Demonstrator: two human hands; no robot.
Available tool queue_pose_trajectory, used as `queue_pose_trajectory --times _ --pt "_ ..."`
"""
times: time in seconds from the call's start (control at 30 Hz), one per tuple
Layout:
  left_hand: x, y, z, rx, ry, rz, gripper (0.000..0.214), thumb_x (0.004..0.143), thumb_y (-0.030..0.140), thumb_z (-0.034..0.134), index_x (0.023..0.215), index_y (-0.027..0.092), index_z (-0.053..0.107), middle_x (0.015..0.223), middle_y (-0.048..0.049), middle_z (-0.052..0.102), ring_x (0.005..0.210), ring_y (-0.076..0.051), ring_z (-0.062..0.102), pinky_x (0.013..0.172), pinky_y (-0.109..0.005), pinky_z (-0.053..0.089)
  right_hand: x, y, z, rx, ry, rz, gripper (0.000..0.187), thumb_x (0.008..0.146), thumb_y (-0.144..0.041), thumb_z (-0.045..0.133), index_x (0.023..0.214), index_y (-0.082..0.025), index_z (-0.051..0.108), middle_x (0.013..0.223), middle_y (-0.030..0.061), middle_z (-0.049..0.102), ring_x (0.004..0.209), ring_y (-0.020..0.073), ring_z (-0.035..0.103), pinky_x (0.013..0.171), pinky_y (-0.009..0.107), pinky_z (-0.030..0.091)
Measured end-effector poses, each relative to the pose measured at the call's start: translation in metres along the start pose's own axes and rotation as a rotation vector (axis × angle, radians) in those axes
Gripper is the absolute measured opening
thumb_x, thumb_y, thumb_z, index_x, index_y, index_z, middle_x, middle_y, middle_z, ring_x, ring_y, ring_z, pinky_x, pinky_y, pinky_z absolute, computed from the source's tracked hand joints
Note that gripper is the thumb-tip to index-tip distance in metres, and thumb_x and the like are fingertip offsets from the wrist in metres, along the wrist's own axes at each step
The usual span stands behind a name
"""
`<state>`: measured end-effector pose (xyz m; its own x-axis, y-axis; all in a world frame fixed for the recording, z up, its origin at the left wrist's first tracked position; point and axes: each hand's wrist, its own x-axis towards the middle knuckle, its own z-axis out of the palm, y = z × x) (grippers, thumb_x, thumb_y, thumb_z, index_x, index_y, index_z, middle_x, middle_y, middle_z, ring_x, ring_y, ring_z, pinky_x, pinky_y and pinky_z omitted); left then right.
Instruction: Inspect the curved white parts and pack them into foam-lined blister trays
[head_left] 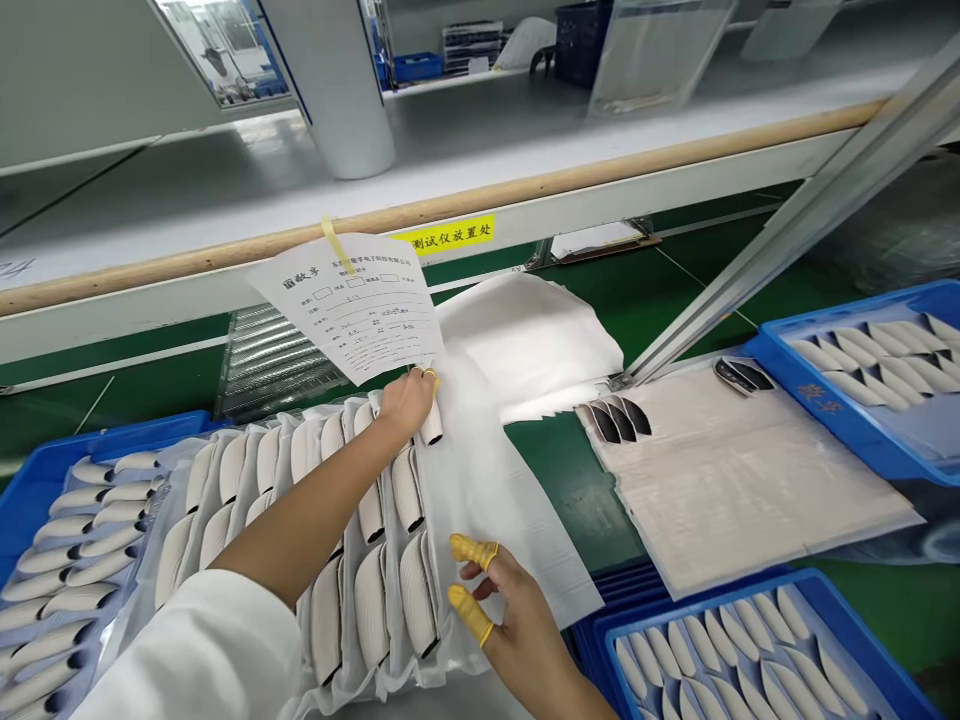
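Observation:
My left hand reaches forward over rows of white curved shell parts packed in thin white foam pockets. Its fingers are closed on the lower edge of a printed paper form, which stands up from the hand. A white part sits just under those fingers. My right hand is low in the view, with yellow finger cots on thumb and forefinger. The two are spread apart and rest on a white foam sheet draped over the right side of the pack.
Blue trays of white parts sit at left, right and bottom right. A beige sheet carries a few dark curved parts. A slanted metal strut and a shelf with a yellow label stand behind.

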<state>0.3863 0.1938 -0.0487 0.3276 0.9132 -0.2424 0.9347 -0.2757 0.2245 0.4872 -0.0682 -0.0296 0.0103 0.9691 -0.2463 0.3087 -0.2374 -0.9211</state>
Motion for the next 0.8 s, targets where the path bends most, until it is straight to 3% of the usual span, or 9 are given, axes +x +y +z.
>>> queue_pose_trajectory --times 0.17,0.33,0.47,0.63,0.8 --pt "-0.006 0.003 0.008 0.068 0.013 -0.045 0.038 0.101 0.023 0.027 0.120 0.009 0.058 0.114 -0.0206 0.066 0.107 -0.030 0.066 0.084 -0.039 0.054 0.002 0.000 -0.003 0.000 -0.040 0.015 0.037 0.092 -0.028 0.056 0.128 -0.025 0.061 0.106 0.0079 0.068 0.093 0.0197 0.065 0.072 0.031 0.057" --pt "-0.003 0.013 0.010 0.100 0.021 -0.032 0.040 0.094 0.004 0.030 0.124 0.008 0.056 0.115 -0.0218 0.065 0.105 -0.028 0.065 0.083 -0.037 0.054 0.004 -0.002 -0.006 -0.030 -0.063 -0.003 0.034 0.093 -0.029 0.056 0.126 -0.025 0.063 0.107 0.0076 0.069 0.092 0.0195 0.065 0.070 0.031 0.056" --pt "-0.004 0.011 0.007 0.089 0.039 -0.009 0.040 0.093 0.004 0.030 0.122 0.008 0.058 0.114 -0.0212 0.066 0.107 -0.028 0.064 0.085 -0.038 0.054 0.005 0.000 -0.006 -0.081 -0.076 -0.016 0.035 0.093 -0.031 0.056 0.127 -0.025 0.062 0.104 0.0077 0.069 0.091 0.0199 0.065 0.070 0.032 0.056" --pt "-0.034 0.000 0.007 0.042 0.067 0.014 0.039 0.095 0.008 0.030 0.115 0.006 0.063 0.113 -0.0238 0.068 0.118 -0.033 0.060 0.097 -0.048 0.050 0.001 0.003 -0.003 -0.105 -0.064 -0.019 0.037 0.093 -0.034 0.055 0.128 -0.025 0.062 0.103 0.0080 0.069 0.092 0.0203 0.065 0.069 0.031 0.056" --pt "-0.067 0.006 0.024 -0.061 0.053 0.171 0.036 0.095 0.014 0.040 0.119 0.005 0.064 0.137 -0.0267 0.058 0.143 -0.036 0.039 0.116 -0.056 0.030 0.005 0.002 -0.006 -0.163 -0.060 -0.034 0.036 0.092 -0.033 0.056 0.127 -0.025 0.063 0.103 0.0085 0.070 0.092 0.0215 0.066 0.072 0.033 0.057"
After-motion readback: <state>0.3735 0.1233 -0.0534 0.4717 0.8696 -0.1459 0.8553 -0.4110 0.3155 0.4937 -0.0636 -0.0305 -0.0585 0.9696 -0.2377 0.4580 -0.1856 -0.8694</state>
